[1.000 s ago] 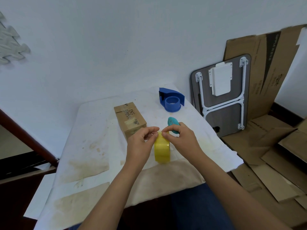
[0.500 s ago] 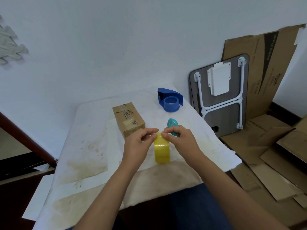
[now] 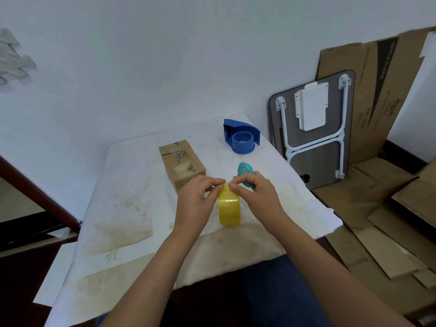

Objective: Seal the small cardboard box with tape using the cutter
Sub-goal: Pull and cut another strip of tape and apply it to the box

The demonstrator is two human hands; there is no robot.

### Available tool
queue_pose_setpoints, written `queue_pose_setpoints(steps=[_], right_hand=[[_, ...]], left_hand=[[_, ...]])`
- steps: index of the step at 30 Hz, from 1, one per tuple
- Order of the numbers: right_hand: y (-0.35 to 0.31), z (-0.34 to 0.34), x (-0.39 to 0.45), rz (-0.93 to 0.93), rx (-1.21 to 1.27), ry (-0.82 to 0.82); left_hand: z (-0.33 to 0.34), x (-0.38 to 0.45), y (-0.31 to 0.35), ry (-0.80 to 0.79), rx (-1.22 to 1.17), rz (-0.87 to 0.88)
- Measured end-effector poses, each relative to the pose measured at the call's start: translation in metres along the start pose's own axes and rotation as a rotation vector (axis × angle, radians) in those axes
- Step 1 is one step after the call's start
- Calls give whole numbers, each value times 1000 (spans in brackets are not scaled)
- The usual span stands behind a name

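Observation:
A yellow roll of tape (image 3: 229, 208) stands on edge at the middle of the table. My left hand (image 3: 197, 199) and my right hand (image 3: 256, 194) hold it from either side, fingertips pinching at its top. Behind my left hand lies the small cardboard box (image 3: 180, 161), closed, with old tape on its top. A teal cutter (image 3: 245, 172) lies on the table just behind my right hand, partly hidden by its fingers. A blue tape dispenser (image 3: 241, 136) sits at the far right of the table.
The table is covered with a stained white cloth (image 3: 122, 208). On the floor at the right, a folded table (image 3: 313, 135) leans on the wall, and flattened cardboard sheets (image 3: 389, 220) lie and lean beside it. A dark wooden rail (image 3: 35, 192) runs at the left.
Both hands stay on the tape roll and the fingertips have closed together at its top. The box, cutter and dispenser have not moved.

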State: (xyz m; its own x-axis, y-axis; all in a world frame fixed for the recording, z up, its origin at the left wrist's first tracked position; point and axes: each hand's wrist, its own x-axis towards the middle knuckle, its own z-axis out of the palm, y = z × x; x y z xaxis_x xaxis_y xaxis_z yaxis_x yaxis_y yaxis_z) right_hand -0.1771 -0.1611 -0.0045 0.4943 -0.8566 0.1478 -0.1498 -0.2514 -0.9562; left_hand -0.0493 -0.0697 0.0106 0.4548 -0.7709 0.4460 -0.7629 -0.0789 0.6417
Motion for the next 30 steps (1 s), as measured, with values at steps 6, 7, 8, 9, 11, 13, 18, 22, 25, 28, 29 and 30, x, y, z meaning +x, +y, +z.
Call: queue_pose_setpoints(steps=[6, 7, 8, 9, 11, 13, 18, 22, 25, 28, 29, 30], right_hand=[[0, -2, -3, -21, -22, -2], [0, -2, -4, -26, -25, -4], [-1, -2, -4, -33, -23, -8], [-1, -3, -5, -42, -17, -12], [-3, -3, -7, -69, -3, -19], [-5, -3, -8, -86, 16, -28], [-7, -3, -7, -65, 15, -36], [-6, -1, -7, -53, -15, -17], [-7, 2, -6, -48, -22, -14], [-7, 5, -6, -57, -37, -23], [-7, 7, -7, -58, -41, -25], [-7, 8, -8, -57, -48, -28]], left_hand=[[6, -5, 1, 36, -7, 28], [6, -4, 1, 39, -18, 11], [6, -4, 0, 38, -35, -3], [6, -3, 0, 33, -47, 0], [5, -3, -1, 12, -33, 44], [4, -3, -1, -8, -4, 79], [-1, -2, -1, -40, -36, 24], [-6, -2, 7, -42, -207, -144], [-7, 0, 12, -75, -294, -288], [-12, 2, 12, -134, -370, -377], [-15, 3, 11, -160, -341, -371], [-18, 3, 11, -185, -285, -348]])
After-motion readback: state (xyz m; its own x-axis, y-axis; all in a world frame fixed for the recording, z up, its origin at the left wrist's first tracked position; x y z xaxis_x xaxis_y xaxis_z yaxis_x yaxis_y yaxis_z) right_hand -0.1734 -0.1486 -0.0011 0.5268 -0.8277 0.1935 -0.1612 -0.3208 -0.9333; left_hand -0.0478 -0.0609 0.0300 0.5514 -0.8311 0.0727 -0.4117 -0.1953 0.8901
